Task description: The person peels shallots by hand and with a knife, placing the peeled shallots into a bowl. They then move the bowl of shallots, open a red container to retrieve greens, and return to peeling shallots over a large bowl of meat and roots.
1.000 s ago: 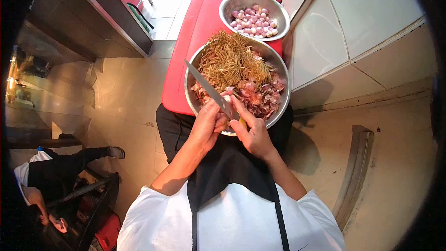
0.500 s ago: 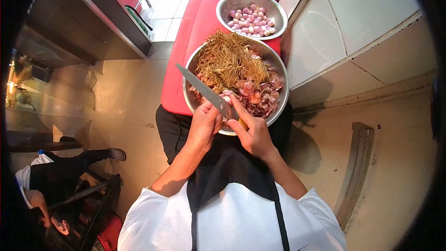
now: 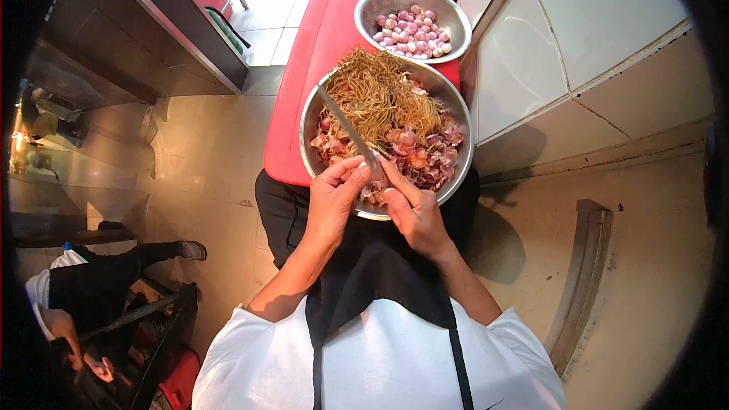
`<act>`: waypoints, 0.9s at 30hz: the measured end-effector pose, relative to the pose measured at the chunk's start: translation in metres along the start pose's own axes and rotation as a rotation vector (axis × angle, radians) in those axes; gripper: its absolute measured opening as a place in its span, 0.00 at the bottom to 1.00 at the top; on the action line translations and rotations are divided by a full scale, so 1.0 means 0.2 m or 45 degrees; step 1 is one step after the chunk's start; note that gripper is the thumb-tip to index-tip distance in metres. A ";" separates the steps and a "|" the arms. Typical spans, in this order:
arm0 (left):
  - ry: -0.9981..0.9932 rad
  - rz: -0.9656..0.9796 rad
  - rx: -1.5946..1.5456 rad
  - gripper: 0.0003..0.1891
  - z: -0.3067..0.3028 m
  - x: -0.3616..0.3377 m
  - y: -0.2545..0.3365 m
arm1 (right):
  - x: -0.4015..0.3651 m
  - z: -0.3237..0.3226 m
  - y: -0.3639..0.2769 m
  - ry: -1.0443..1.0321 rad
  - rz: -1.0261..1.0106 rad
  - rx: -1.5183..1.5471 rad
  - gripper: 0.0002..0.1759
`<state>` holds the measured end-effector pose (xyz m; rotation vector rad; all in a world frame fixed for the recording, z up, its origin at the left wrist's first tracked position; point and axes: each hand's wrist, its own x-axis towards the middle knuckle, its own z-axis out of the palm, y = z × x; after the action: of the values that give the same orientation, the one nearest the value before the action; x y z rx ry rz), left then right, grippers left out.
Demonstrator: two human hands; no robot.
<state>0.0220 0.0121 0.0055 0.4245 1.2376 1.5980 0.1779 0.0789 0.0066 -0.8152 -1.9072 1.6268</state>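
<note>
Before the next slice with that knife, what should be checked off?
1. Knife gripped in the right hand: ok.
2. Blade pointing away from the body, over the near bowl: ok.
3. What the left hand pinches: cannot tell, hidden by the fingers.
4. Left thumb clear of the cutting edge: cannot tell.
5. Near bowl fully on the red table: not ok, its rim juts past the near edge.
6. Room in the far bowl for more peeled shallots: ok.
</note>
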 end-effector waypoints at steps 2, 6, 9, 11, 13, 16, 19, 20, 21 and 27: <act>0.025 -0.019 0.073 0.16 0.02 0.00 0.02 | -0.01 -0.01 -0.02 -0.056 0.227 0.310 0.30; -0.008 -0.086 0.005 0.18 0.00 0.01 0.00 | -0.02 -0.03 -0.05 -0.046 0.319 0.634 0.29; -0.045 -0.031 0.009 0.18 0.03 0.00 0.04 | -0.02 -0.03 -0.02 -0.043 0.267 0.597 0.29; -0.043 -0.003 -0.037 0.17 0.04 0.01 0.04 | -0.03 -0.04 -0.01 -0.058 0.231 0.515 0.29; -0.049 0.015 -0.082 0.14 0.03 0.01 0.03 | -0.04 -0.05 0.00 -0.078 0.220 0.414 0.30; -0.057 0.072 -0.107 0.10 0.00 0.02 0.01 | -0.04 -0.07 -0.07 -0.134 0.220 0.152 0.31; -0.021 0.186 -0.020 0.11 0.03 0.00 0.03 | -0.03 -0.06 -0.08 -0.109 0.127 0.026 0.32; -0.001 0.205 0.029 0.11 0.03 -0.01 0.04 | -0.03 -0.06 -0.08 -0.104 0.111 -0.001 0.32; 0.020 0.225 0.077 0.11 0.03 -0.01 0.04 | -0.03 -0.06 -0.10 -0.103 0.115 -0.005 0.32; 0.133 0.505 0.377 0.11 0.03 -0.05 0.03 | -0.04 -0.03 -0.07 -0.068 0.091 -0.008 0.30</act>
<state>0.0270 0.0062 0.0158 0.8240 1.5485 1.7868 0.1855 0.0759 0.0211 -0.8603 -1.9411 1.7014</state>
